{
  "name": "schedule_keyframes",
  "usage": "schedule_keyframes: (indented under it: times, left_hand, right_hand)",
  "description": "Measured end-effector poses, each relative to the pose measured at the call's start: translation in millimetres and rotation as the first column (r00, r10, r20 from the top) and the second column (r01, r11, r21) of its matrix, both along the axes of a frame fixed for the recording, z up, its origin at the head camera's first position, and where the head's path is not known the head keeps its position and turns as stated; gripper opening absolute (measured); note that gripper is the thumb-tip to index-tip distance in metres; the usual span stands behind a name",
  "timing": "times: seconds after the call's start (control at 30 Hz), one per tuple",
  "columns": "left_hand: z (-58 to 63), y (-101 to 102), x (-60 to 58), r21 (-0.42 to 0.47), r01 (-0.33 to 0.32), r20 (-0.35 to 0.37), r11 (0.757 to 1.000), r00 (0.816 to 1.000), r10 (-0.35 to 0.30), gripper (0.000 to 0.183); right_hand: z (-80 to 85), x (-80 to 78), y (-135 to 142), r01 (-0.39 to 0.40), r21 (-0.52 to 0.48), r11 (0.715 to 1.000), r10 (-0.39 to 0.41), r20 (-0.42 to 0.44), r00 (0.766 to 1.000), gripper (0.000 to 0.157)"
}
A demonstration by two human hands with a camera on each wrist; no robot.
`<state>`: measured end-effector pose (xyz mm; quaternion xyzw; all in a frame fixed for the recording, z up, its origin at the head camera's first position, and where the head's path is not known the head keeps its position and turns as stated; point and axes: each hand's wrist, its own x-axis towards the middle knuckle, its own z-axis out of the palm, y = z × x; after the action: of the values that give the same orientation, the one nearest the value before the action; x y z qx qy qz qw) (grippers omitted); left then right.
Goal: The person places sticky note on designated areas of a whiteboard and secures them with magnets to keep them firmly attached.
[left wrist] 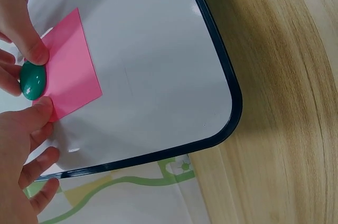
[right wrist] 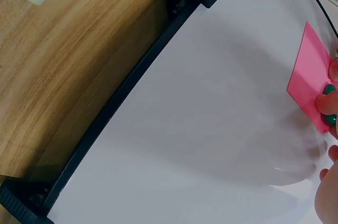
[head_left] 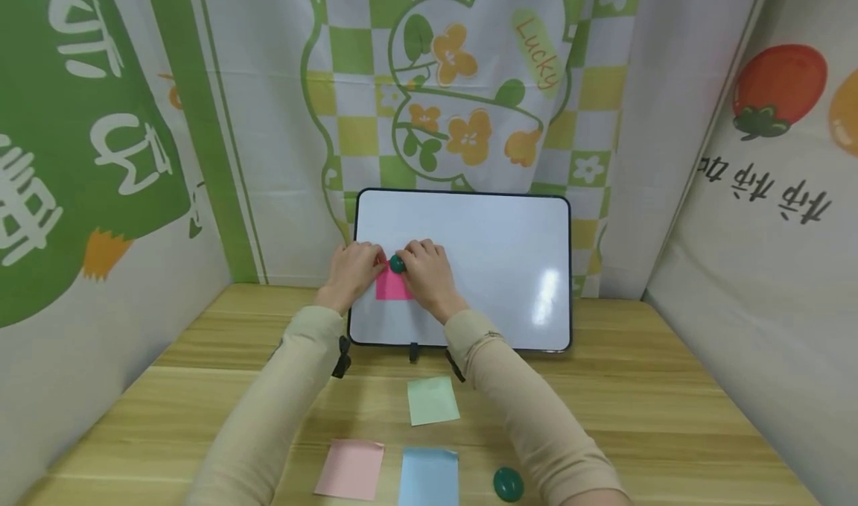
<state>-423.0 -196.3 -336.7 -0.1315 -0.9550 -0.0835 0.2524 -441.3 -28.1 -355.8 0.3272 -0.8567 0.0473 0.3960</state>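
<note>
A bright pink sticky note (head_left: 393,286) lies against the white face of a whiteboard (head_left: 503,267), on its left part. My left hand (head_left: 353,271) pinches the note's upper left corner; in the left wrist view the thumb (left wrist: 39,112) lies on that corner. Between thumb and fingers my right hand (head_left: 429,271) grips a round green magnet (left wrist: 33,80) at the note's upper edge. That thumb also touches the note, as the left wrist view shows. The right wrist view catches only parts of the fingers and the magnet (right wrist: 330,120) at its right border.
The whiteboard leans upright on black feet (head_left: 413,352). In front of it on the wooden table (head_left: 643,402) lie a pale green sticky note (head_left: 433,401), a light pink one (head_left: 351,469), a blue one (head_left: 429,480) and another green magnet (head_left: 508,484). Printed curtains (head_left: 268,118) surround the table.
</note>
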Motion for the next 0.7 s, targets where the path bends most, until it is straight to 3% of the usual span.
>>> schedule_keyframes:
  times: [0.7]
  left_hand:
    - [-4.1, -2.5, 2.1, -0.038, 0.014, -0.130, 0.999, 0.991, -0.019, 0.018]
  right_hand:
    - [-6.1, 2.0, 3.2, 0.027, 0.039, 0.999, -0.027, 0.017, 0.999, 0.039]
